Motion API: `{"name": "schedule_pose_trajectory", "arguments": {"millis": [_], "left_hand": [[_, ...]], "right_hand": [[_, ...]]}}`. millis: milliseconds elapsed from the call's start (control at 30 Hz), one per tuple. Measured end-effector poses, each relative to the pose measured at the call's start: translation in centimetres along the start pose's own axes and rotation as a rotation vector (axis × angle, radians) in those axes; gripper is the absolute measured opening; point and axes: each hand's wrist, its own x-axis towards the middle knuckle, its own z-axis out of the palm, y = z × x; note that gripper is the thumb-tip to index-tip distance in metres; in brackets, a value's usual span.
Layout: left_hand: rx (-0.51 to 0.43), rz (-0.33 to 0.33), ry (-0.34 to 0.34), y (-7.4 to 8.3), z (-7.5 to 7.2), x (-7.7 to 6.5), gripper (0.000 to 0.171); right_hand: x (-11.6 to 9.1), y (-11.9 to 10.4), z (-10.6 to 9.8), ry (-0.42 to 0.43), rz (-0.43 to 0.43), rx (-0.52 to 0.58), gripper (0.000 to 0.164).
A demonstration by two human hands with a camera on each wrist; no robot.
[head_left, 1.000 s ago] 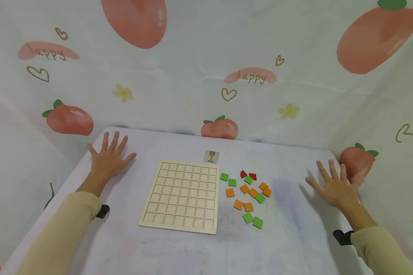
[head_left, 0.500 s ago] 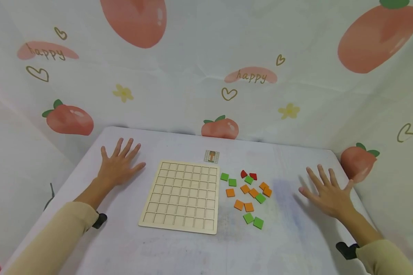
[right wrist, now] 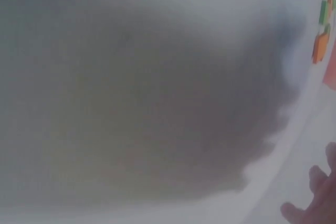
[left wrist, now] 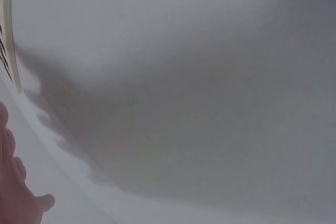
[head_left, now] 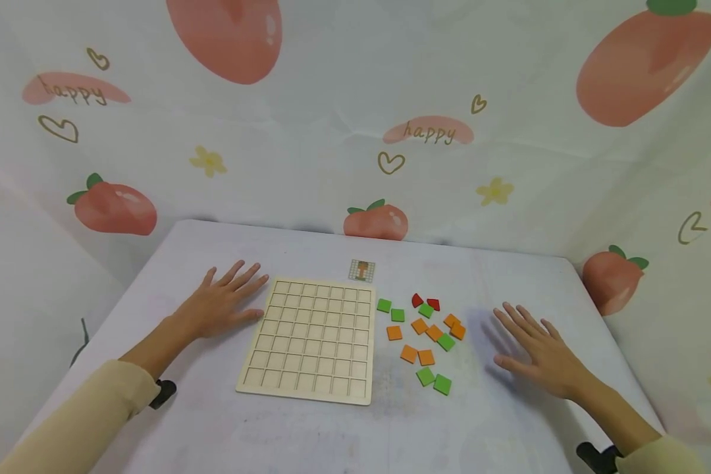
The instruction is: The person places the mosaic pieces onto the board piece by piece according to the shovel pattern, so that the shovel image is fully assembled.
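Observation:
A pale wooden board (head_left: 308,339) with a grid of square recesses lies on the table. My left hand (head_left: 222,306) is at its left edge, fingers spread and holding nothing, with the thumb tip right at the board's rim. To the right of the board are scattered several flat square tiles, among them an orange tile (head_left: 394,333) and a green tile (head_left: 442,384), plus two red wedge-shaped pieces, one red wedge (head_left: 417,300) at the back. My right hand (head_left: 536,352) hovers over the table right of the tiles, fingers extended, nothing in it. In the right wrist view its fingertips (right wrist: 317,177) show at the lower right.
A small card (head_left: 362,270) with a grid picture lies behind the board. The white table (head_left: 308,441) meets a fabric backdrop (head_left: 308,151) printed with peaches along its far edge. Some orange tiles overlap. A dark cable (head_left: 83,342) hangs at the left.
My left hand has moved right and nearer, up to the board's left edge. My right hand has moved left toward the tiles, its fingers drawing closer together. Board and tiles stay put.

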Motion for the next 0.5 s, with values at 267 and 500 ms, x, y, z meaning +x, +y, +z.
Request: {"name": "schedule_pose_trajectory", "arguments": {"millis": [267,500], "left_hand": [[-0.066,0.064,-0.088,1.0,-0.1,-0.3,0.074],[-0.054,0.103,-0.124,1.4,0.0,-0.8,0.072]], "right_hand": [[-0.2,-1.7,0.9,-0.036,-0.033,0.201,0.109],[-0.1,-2.8,1.9,-0.064,-0.07,0.265,0.098]]}}
